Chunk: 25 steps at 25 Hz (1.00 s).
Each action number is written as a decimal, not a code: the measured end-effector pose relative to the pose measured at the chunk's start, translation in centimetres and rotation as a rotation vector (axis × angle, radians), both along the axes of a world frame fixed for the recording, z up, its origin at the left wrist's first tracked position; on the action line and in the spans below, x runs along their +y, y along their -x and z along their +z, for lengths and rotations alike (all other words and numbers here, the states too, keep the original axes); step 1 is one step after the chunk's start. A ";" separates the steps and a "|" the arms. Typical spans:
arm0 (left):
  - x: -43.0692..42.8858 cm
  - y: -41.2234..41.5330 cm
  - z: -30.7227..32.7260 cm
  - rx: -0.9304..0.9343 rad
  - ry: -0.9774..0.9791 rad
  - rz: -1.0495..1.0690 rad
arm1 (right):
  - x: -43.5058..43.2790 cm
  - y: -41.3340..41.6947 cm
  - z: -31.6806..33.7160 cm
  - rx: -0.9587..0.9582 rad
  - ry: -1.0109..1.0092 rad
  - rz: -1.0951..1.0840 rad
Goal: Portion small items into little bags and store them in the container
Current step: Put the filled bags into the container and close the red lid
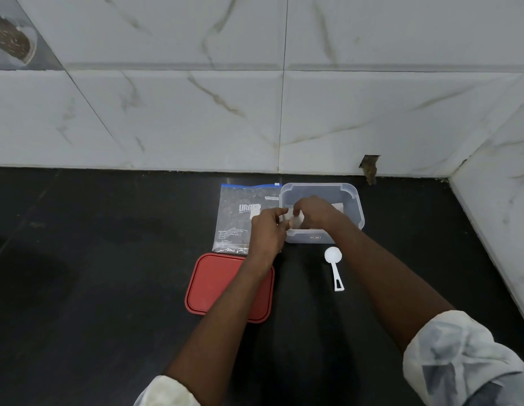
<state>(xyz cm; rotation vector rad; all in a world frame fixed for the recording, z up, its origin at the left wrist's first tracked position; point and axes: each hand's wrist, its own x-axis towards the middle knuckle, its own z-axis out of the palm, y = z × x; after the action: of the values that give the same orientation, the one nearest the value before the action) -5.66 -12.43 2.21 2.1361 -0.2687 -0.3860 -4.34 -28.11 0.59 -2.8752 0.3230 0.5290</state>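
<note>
**Plastic film and tub: stock on the black counter**

Item 1, little bag (pixel 295 221). Pale, thin film, held at the near left corner of the container (pixel 354 206), just over its rim. My left hand (pixel 268 230) pinches its left edge between thumb and fingers. My right hand (pixel 312 210) reaches in from above with fingers curled onto its top. I judge it very light, soft and floppy, slick to the touch, and likely to spill if tipped while unsealed. Best taken by the top strip, with both hands, and kept mouth up. What is inside I cannot tell; my fingers cover most of it.

Item 2, container. Clear, rigid, rectangular, open. It stands near the tiled wall (pixel 167 112). A pale flat piece (pixel 338 207) lies inside at the right, possibly another filled bag; the rest of the floor is hidden by my hands.

Item 3, large zip bag (pixel 237 218). Clear with printed lettering and a blue strip at the top, lying flat, touching the container's left side. Dark, fine contents show through.

Item 4, lid (pixel 219 288). Red, lying flat on the counter (pixel 108 259) in front of the zip bag, under my left forearm.

Item 5, scoop (pixel 333 255). White, lying in front of the container, handle toward me, untouched.
</note>
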 end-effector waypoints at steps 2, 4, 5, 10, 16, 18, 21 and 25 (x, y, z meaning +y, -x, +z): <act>0.0 0.0 0.0 0.005 0.003 0.005 | 0.3 -0.2 0.1 -0.011 -0.005 -0.027; -0.1 0.0 -0.1 0.001 0.001 0.003 | 0.3 -0.5 0.2 -0.034 -0.033 -0.079; 0.0 0.0 0.0 -0.001 0.002 0.002 | 0.3 -0.6 0.1 -0.041 -0.039 -0.082; -0.1 -0.3 0.3 0.011 0.017 0.006 | 0.3 -0.3 0.9 -0.021 -0.087 -0.080; -1.2 -2.2 2.5 -0.289 -0.018 0.054 | -6.7 2.4 5.2 -0.261 -0.119 -0.290; -3.8 -3.2 2.4 -0.264 -0.215 -0.151 | -6.3 2.9 5.1 -0.188 -0.044 -0.162; -7.2 -3.7 1.8 -0.208 -0.566 -0.471 | -4.7 2.4 3.1 -0.042 0.048 -0.033; -8.5 -4.7 0.2 -0.260 -0.772 -0.681 | -4.5 1.7 1.6 0.102 0.053 -0.082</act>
<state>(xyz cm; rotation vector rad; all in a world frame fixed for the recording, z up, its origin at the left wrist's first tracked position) -1.00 -20.92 2.41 2.8090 -1.1691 -0.6761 -6.08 -32.64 2.18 -2.8765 0.4760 0.6628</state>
